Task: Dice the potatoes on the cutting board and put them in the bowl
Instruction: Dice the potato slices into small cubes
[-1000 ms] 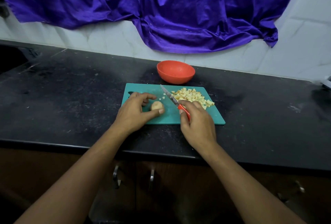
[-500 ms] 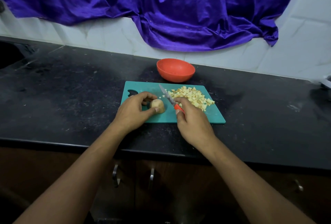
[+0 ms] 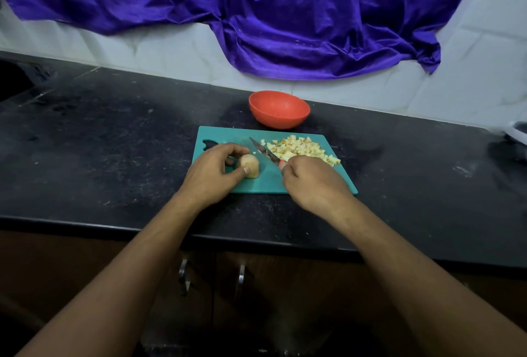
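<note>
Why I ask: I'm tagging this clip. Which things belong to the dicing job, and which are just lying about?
Job: left hand holding the potato piece; right hand gripping the knife; diced potato; cutting board; orange bowl.
Lying about: purple cloth on the wall; cabinet handles; unclear white object at far right.

Left hand (image 3: 209, 175) pinches a potato piece (image 3: 249, 166) on the cutting board (image 3: 268, 182); right hand (image 3: 312, 182) grips a knife (image 3: 263, 151).
</note>
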`<state>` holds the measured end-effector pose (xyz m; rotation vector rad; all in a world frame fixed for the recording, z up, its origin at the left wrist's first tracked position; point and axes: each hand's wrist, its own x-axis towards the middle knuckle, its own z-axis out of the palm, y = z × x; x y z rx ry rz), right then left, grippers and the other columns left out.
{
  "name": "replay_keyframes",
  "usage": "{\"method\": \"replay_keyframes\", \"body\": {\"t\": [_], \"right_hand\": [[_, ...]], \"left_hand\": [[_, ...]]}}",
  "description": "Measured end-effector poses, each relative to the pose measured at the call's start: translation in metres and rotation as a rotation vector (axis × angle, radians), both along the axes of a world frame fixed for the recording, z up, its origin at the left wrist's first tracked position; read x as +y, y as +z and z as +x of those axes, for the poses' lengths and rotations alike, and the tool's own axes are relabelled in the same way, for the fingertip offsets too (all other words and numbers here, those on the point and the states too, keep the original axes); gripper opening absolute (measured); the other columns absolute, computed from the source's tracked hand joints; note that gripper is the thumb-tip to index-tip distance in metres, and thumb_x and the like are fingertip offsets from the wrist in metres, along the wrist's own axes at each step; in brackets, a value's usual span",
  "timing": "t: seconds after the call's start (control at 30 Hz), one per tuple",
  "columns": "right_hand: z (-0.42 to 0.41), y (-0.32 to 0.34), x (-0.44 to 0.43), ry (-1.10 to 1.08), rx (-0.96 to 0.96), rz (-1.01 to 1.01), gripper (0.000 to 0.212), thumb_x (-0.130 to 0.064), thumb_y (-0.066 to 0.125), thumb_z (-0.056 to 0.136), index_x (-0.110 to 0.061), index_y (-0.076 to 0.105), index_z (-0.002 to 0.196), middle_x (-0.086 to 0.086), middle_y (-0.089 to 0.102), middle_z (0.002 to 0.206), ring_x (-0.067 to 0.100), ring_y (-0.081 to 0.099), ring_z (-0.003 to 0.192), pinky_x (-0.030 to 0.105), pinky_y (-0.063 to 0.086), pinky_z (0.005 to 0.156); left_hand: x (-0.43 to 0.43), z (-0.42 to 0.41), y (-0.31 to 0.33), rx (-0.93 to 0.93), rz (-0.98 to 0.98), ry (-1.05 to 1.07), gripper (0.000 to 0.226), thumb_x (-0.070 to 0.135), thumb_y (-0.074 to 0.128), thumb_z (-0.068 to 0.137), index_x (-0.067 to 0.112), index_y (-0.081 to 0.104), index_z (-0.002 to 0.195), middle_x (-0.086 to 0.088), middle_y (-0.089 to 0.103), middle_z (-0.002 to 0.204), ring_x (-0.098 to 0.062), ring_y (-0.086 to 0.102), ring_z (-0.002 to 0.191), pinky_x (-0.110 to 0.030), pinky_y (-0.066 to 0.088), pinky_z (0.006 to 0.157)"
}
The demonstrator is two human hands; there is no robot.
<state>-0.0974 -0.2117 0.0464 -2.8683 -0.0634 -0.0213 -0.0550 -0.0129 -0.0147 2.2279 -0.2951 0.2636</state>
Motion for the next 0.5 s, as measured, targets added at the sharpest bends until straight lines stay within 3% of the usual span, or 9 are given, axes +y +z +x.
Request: {"method": "replay_keyframes", "body": {"t": [0.13, 0.27, 0.5], "right_hand": [[-0.001, 0.009, 0.003, 0.007, 0.021, -0.044, 0.042, -0.043, 0.036, 0.109, -0.021, 0.05, 0.076, -0.001, 0.058, 0.079, 0.016, 0.055, 0.072, 0.035, 0.037, 0.059], [-0.002, 0.016, 0.008, 0.023, 0.08, -0.037, 0.039, -0.041, 0.039, 0.109, -0.02, 0.055, 0.08, 0.0, 0.061, 0.082, 0.016, 0.058, 0.075, 0.034, 0.042, 0.062], [0.004, 0.025, 0.014, 0.022, 0.176, 0.028, 0.033, -0.037, 0.044, 0.108, -0.018, 0.058, 0.085, 0.001, 0.059, 0.083, 0.015, 0.055, 0.072, 0.031, 0.036, 0.057]], "left_hand": [[-0.003, 0.0, 0.0, -0.004, 0.02, 0.022, 0.049, 0.049, 0.081, 0.081, 0.032, 0.065, 0.123, 0.018, 0.063, 0.116, -0.001, 0.059, 0.103, -0.033, 0.052, 0.09], [-0.003, 0.003, -0.001, -0.014, 0.036, 0.038, 0.044, 0.044, 0.084, 0.08, 0.033, 0.067, 0.119, 0.017, 0.065, 0.111, -0.001, 0.06, 0.1, -0.035, 0.054, 0.09], [-0.002, 0.004, -0.003, -0.013, 0.009, 0.038, 0.042, 0.042, 0.086, 0.078, 0.031, 0.068, 0.114, 0.017, 0.068, 0.108, -0.001, 0.061, 0.099, -0.035, 0.055, 0.089]]}}
